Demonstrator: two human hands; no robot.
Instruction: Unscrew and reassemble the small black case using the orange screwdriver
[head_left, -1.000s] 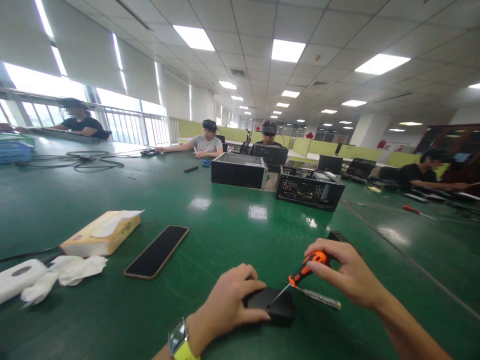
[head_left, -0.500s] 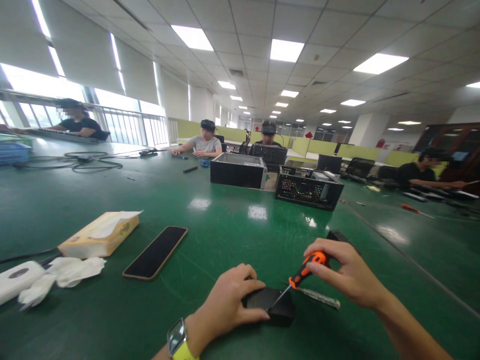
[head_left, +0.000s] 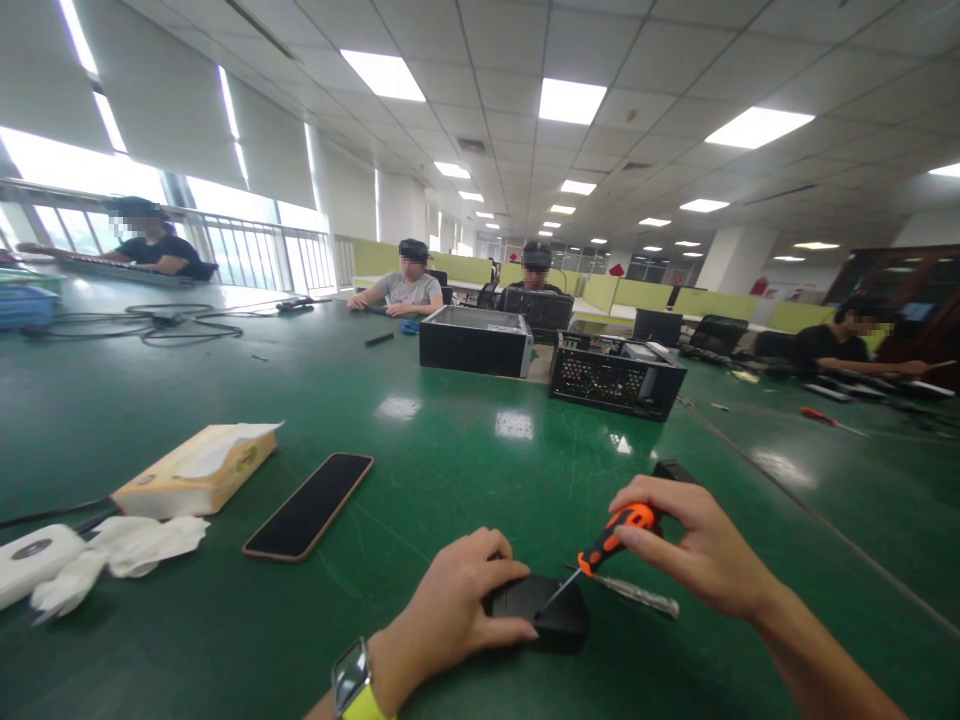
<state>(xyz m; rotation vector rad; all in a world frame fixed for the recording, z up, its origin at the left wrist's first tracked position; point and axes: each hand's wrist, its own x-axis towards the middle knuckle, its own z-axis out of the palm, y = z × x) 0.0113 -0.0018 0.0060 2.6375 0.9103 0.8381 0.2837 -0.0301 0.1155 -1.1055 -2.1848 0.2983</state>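
Observation:
My left hand point(head_left: 465, 598) grips a small black plastic case point(head_left: 564, 622) on the green table, thumb on the near side and fingers over its far side. What kind of device the case is I cannot make out. In my right hand point(head_left: 694, 550) is an orange and black screwdriver point(head_left: 606, 540), held tilted by its handle. Its metal shaft slopes down to the left, and the tip meets the top of the case near my left thumb. Beside the case lies a second screwdriver with a clear handle point(head_left: 643, 597). Behind my right hand a black object point(head_left: 673, 470) is partly hidden.
A phone point(head_left: 309, 507), a tissue pack point(head_left: 201, 470) and crumpled tissues point(head_left: 142, 548) lie to the left. Two computer cases, one closed point(head_left: 472, 345) and one with vent holes point(head_left: 615, 380), stand ahead. Another orange screwdriver point(head_left: 819, 416) lies at right. Several people sit around the table.
My hands, the screwdriver and the black case stay almost in place. The view has shifted very slightly. Across the table, a person's hands have moved a little.

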